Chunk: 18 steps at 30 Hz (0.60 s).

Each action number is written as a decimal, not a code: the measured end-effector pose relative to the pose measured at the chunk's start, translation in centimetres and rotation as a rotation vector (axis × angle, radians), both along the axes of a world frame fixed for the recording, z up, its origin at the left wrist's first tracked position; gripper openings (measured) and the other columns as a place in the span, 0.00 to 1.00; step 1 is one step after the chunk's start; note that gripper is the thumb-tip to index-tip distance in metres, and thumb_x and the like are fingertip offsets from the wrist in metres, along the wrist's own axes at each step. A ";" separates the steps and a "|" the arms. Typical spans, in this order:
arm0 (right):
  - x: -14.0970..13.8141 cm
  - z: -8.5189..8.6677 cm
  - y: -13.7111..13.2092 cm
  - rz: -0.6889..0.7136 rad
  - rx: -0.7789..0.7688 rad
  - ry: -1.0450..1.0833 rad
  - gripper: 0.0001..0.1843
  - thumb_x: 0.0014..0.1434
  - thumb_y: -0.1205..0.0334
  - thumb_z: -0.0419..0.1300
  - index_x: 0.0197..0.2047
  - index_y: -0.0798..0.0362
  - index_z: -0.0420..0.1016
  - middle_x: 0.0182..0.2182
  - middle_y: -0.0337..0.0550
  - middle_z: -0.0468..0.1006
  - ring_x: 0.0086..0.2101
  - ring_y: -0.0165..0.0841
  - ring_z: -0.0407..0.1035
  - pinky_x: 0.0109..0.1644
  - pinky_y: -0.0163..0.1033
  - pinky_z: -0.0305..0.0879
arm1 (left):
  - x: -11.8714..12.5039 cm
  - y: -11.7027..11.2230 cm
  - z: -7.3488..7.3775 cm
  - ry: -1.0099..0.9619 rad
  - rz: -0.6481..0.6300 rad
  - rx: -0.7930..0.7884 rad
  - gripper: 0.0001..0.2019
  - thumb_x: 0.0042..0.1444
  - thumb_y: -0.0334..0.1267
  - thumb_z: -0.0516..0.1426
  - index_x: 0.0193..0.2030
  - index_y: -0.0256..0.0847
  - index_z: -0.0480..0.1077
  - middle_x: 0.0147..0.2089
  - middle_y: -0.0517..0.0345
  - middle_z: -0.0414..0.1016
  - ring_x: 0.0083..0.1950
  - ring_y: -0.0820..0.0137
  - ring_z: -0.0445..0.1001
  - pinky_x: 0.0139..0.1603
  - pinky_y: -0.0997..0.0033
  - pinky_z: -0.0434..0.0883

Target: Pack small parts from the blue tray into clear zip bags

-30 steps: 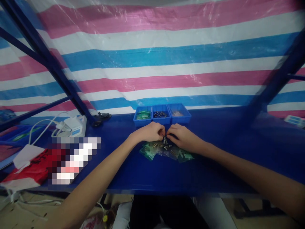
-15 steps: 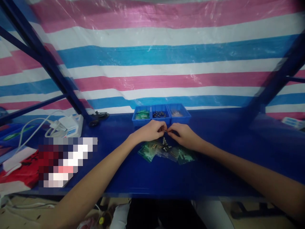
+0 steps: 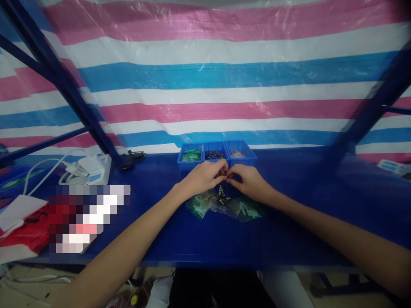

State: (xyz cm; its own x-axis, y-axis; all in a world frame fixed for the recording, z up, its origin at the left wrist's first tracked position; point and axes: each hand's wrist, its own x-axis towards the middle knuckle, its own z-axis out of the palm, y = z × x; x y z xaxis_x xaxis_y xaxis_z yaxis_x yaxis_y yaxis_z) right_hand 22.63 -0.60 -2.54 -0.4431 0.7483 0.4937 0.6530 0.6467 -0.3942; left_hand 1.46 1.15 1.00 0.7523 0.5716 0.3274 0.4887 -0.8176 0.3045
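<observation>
My left hand and my right hand meet over the table, fingertips pinched together. Whatever small part sits between them is mostly hidden by the fingers. Just below lie clear plastic bags with several brass-coloured pins and dark-and-silver metal connectors on top. A green-tinted bag is at the left of this pile, and another bag with pale green pieces at its right. Behind my hands stand three joined blue bins: one with green pieces, one with dark small parts, one with pale parts.
The blue table spans the view before a striped plastic sheet. At left are a white power strip with cables, a black cable coil, a red bag and a blurred-out item. Blue frame posts rise at both sides.
My left fingers have shifted slightly right and closed over the small part that showed between both hands earlier. The pile and bins stay as they were.
</observation>
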 end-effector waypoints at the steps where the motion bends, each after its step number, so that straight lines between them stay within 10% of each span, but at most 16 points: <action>1: 0.0 0.0 0.0 -0.004 -0.010 0.017 0.01 0.60 0.66 0.63 0.36 0.53 0.77 0.34 0.43 0.81 0.35 0.35 0.73 0.41 0.40 0.65 | 0.1 0.0 0.0 0.001 -0.002 0.006 0.04 0.66 0.35 0.56 0.47 0.40 0.66 0.39 0.57 0.75 0.40 0.68 0.74 0.39 0.70 0.65; 18: -0.2 0.6 -0.6 0.001 -0.063 0.102 0.08 0.64 0.61 0.58 0.34 0.52 0.76 0.29 0.40 0.79 0.28 0.31 0.68 0.35 0.37 0.61 | -0.1 0.4 -0.3 -0.022 0.007 0.117 0.05 0.66 0.32 0.55 0.47 0.40 0.69 0.43 0.55 0.75 0.44 0.67 0.74 0.43 0.69 0.68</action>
State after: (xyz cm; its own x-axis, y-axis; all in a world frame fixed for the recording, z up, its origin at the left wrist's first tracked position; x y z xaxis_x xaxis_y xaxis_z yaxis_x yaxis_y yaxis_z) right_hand 22.41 -1.15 -1.90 -0.3935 0.7787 0.4887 0.6064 0.6194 -0.4986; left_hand 1.38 1.58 0.71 0.7401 0.5342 0.4085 0.4891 -0.8445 0.2181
